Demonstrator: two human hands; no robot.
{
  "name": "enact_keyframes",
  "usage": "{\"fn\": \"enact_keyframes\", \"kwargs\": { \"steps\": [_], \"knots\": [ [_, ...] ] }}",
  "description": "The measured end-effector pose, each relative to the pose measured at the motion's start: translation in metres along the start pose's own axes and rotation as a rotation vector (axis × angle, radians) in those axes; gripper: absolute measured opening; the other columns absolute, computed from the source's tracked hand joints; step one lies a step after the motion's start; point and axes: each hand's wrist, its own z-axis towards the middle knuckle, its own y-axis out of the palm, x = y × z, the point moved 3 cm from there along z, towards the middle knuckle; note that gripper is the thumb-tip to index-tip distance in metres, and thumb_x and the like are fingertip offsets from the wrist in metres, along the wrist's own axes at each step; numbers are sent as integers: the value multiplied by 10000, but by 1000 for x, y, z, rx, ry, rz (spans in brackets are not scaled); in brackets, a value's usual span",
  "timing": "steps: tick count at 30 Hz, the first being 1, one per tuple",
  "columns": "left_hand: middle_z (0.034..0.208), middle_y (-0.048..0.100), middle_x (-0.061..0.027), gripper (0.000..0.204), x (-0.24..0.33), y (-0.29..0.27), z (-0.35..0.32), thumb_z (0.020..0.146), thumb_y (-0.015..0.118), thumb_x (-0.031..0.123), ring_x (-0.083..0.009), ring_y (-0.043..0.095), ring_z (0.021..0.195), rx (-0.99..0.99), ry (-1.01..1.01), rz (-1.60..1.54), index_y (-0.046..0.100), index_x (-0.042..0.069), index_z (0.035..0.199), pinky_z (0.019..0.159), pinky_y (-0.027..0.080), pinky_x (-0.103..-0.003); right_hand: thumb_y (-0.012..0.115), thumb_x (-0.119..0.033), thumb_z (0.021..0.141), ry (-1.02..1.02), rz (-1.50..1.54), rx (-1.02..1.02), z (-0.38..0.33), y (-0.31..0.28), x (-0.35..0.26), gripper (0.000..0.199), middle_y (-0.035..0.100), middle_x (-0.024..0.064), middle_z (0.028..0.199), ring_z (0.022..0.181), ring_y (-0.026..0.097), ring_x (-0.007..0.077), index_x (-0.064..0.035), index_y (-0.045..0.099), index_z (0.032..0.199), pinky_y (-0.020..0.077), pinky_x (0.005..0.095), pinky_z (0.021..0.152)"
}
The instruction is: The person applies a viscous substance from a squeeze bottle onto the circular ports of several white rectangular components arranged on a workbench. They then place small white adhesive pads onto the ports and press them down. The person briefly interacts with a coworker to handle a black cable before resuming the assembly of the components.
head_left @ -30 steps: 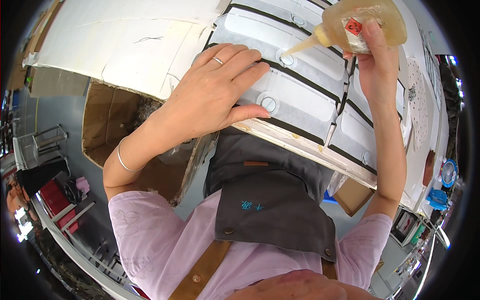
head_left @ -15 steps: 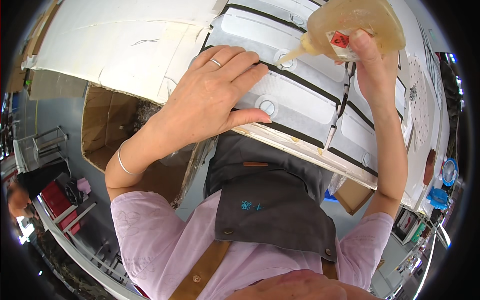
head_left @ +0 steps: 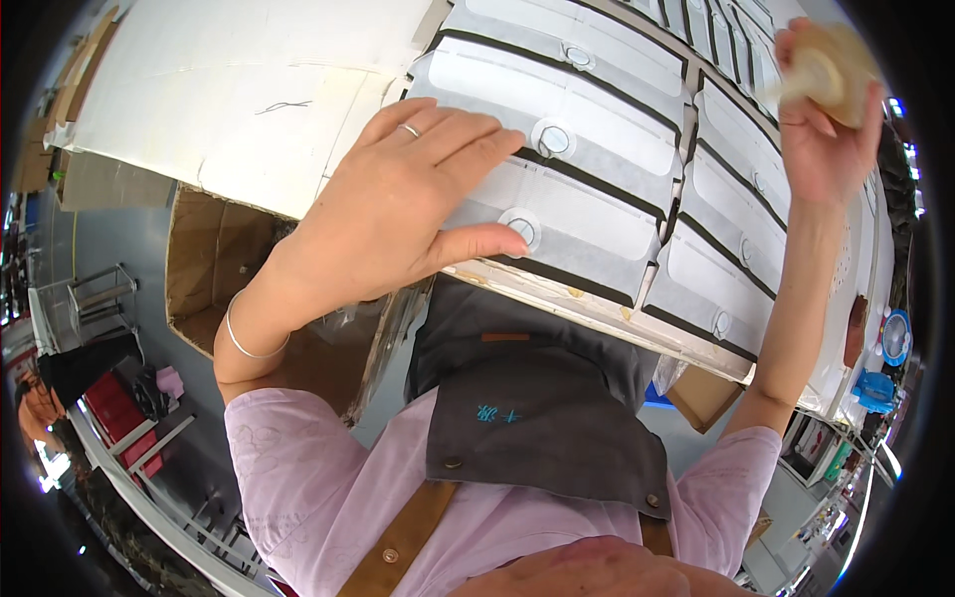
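My left hand (head_left: 413,199) lies over the left end of the near white panels, fingers stretched out and thumb apart. Its fingertips reach a black-edged white panel (head_left: 607,124) close to that panel's round clear disc (head_left: 553,139). Beside the thumb tip is the round disc (head_left: 519,231) of the nearest panel (head_left: 587,214). Up at the far right, my right hand (head_left: 834,149) is closed round a yellowish squeeze bottle (head_left: 846,75), raised away from the panels. Motion blurs the bottle and its nozzle.
More black-edged panels lie in rows to the right and far side. White board (head_left: 239,90) covers the table on the left. Below it stands an open cardboard box (head_left: 204,254). The table's front edge (head_left: 597,306) runs close to my apron. A small blue fan (head_left: 895,338) is at the far right.
My right hand has carried the squeeze bottle to the right, away from the panels' discs, and the nozzle has swung round. My left hand has shifted slightly left, still spread.
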Motion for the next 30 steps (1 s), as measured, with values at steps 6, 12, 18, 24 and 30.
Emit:
{"fn": "enact_keyframes", "kwargs": {
  "steps": [6,12,18,24,30],
  "knots": [
    [1319,606,-164,580,-21,5,41,889,706,424,-362,560,1203,83,17,68,627,8,1286,1071,410,-454,636,-316,1004,-88,-315,127,27,-10,61,364,667,38,1129,967,641,118,-61,597,1260,516,263,679],
    [1312,599,-151,565,-44,25,61,912,685,437,-351,551,1218,49,40,84,635,8,1276,1069,418,-443,692,-371,968,-104,-512,106,36,48,79,469,670,34,1039,848,661,90,-58,536,1281,524,229,595],
    [1302,599,-144,576,-45,26,65,896,688,446,-348,546,1220,28,36,86,637,12,1271,1064,425,-440,699,-347,960,-163,-527,123,37,43,86,448,679,47,997,787,662,92,-47,552,1259,513,225,535],
    [1302,599,-146,586,-44,25,65,886,697,447,-350,543,1221,39,36,83,637,9,1271,1058,433,-440,738,-351,923,-174,-571,1,46,41,74,467,679,50,991,782,663,101,-35,575,1226,514,222,536],
    [1299,601,-144,588,-44,24,66,881,702,448,-351,541,1222,26,28,80,638,12,1270,1056,435,-443,777,-374,892,-216,-631,-63,49,47,77,516,674,37,989,841,649,109,-24,591,1222,542,232,668]
  ]
}}
